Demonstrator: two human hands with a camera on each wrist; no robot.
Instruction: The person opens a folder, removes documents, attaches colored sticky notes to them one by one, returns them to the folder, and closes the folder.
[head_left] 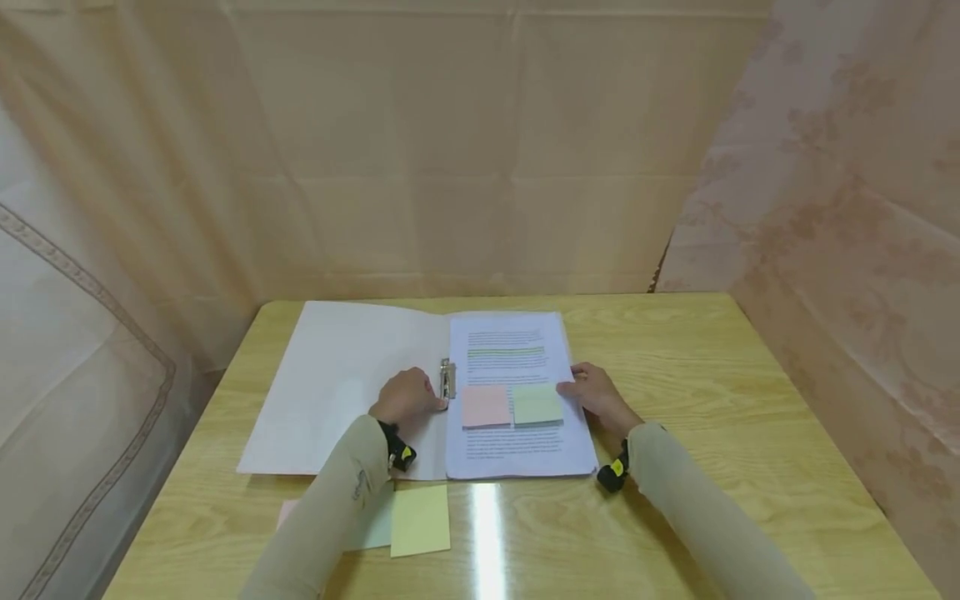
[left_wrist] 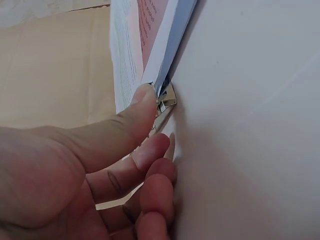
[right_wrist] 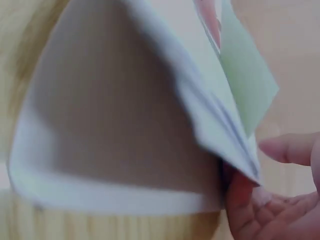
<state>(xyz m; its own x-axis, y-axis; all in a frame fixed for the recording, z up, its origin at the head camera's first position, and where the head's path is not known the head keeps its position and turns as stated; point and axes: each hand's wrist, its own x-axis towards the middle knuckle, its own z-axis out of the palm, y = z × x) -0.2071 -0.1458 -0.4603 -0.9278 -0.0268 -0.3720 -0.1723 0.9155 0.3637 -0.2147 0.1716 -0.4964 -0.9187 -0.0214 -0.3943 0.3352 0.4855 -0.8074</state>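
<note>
A white folder [head_left: 330,375] lies spread on the table, with a stack of printed sheets [head_left: 517,458] on its right side. At the fold sits a metal clip [head_left: 447,379]. My left hand [head_left: 407,395] pinches that clip's lever [left_wrist: 161,119] between thumb and curled index finger. The right hand [head_left: 598,397] grips the sheets' right edge, thumb above and fingers underneath. In the right wrist view the sheets [right_wrist: 200,100] are lifted away from the folder's inner side [right_wrist: 115,125]. A pink sticky note [head_left: 485,406] and a green sticky note [head_left: 537,405] are on the top page.
Near the table's front lie a yellow note [head_left: 420,522], a pale blue-green note [head_left: 375,525] and a pink note [head_left: 286,511], the latter two partly under the left sleeve. Wooden tabletop [head_left: 675,350] extends right of the folder. Beige cloth [head_left: 450,150] hangs behind.
</note>
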